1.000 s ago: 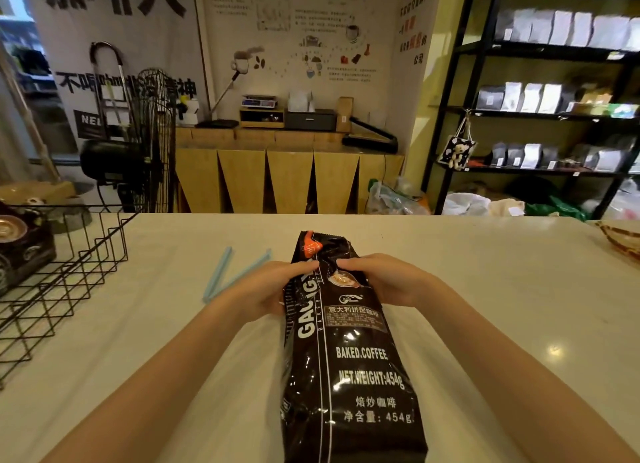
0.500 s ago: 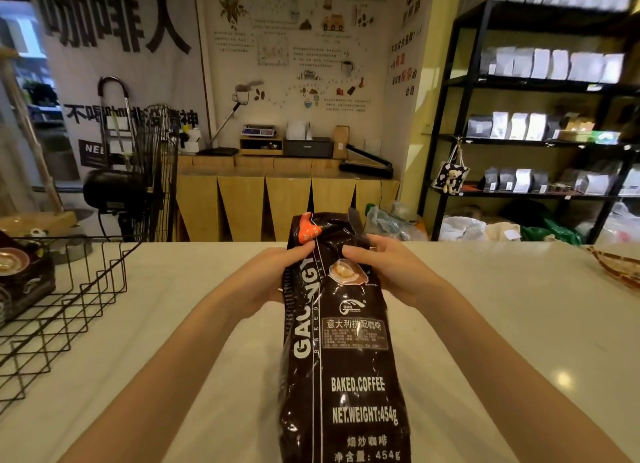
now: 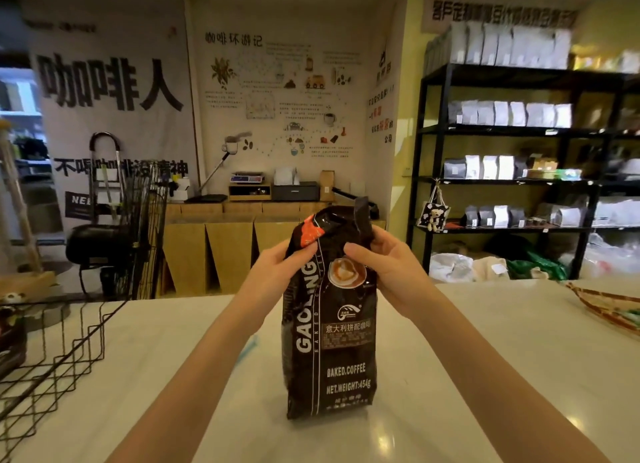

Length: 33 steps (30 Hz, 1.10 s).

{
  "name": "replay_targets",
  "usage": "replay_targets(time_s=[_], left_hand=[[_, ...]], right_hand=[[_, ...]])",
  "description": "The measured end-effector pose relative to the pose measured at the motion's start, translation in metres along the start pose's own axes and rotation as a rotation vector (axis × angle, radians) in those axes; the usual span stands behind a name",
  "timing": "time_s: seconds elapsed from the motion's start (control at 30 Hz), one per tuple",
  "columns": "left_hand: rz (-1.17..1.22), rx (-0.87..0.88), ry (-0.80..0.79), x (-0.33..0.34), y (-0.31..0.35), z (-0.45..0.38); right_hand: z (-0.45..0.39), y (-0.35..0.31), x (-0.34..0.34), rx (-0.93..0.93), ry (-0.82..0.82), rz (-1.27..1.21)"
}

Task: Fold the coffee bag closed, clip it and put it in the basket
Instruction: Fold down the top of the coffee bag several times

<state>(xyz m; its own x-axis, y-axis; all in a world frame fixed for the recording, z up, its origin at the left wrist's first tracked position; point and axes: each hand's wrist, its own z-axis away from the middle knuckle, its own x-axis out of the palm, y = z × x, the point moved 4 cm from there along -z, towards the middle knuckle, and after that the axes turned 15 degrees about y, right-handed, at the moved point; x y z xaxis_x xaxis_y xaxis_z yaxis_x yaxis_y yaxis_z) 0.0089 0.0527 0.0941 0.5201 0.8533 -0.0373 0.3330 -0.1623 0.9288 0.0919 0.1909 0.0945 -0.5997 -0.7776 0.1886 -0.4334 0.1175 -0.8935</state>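
Coffee bag (image 3: 329,324), black, stands upright on the white counter (image 3: 485,358), base resting on the surface. Left hand (image 3: 277,272) grips the bag's upper left edge near the orange corner; right hand (image 3: 384,268) grips the upper right, pinching a raised flap of the bag top. Top not folded flat. Wire basket (image 3: 52,365) sits at the counter's left edge, well apart from the bag. A light-blue strip (image 3: 247,350) lies on the counter, partly hidden behind the left forearm.

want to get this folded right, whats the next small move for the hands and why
Probably press the top flat and start the first fold: the coffee bag stands upright on the counter, both hands grip its top, which looks rumpled and unfolded.
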Motion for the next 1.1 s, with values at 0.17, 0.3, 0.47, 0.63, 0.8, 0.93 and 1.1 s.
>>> replay_targets(time_s=[0.17,0.3,0.47,0.63,0.8,0.93,1.1], left_hand=[[0.060,0.000,0.020,0.006,-0.018,0.007],[0.076,-0.024,0.104,0.009,-0.039,0.010],[0.123,-0.032,0.196,0.010,-0.051,0.011],[0.093,0.010,0.211,0.014,-0.052,0.010],[0.045,-0.064,0.259,0.013,-0.057,0.010],[0.086,-0.113,0.204,0.015,-0.060,0.013],[0.105,-0.064,0.173,0.017,-0.056,0.017]], right_hand=[[0.004,0.011,-0.004,0.038,-0.036,-0.078],[0.002,0.010,-0.005,0.062,-0.029,-0.056],[0.005,-0.019,0.006,-0.252,0.071,0.335],[0.014,-0.059,0.060,-1.216,-0.058,1.045],[-0.006,-0.047,0.095,-1.005,-0.369,1.371],[-0.014,-0.044,0.105,-1.314,-0.163,1.194],[-0.016,-0.052,0.103,-1.551,0.033,1.101]])
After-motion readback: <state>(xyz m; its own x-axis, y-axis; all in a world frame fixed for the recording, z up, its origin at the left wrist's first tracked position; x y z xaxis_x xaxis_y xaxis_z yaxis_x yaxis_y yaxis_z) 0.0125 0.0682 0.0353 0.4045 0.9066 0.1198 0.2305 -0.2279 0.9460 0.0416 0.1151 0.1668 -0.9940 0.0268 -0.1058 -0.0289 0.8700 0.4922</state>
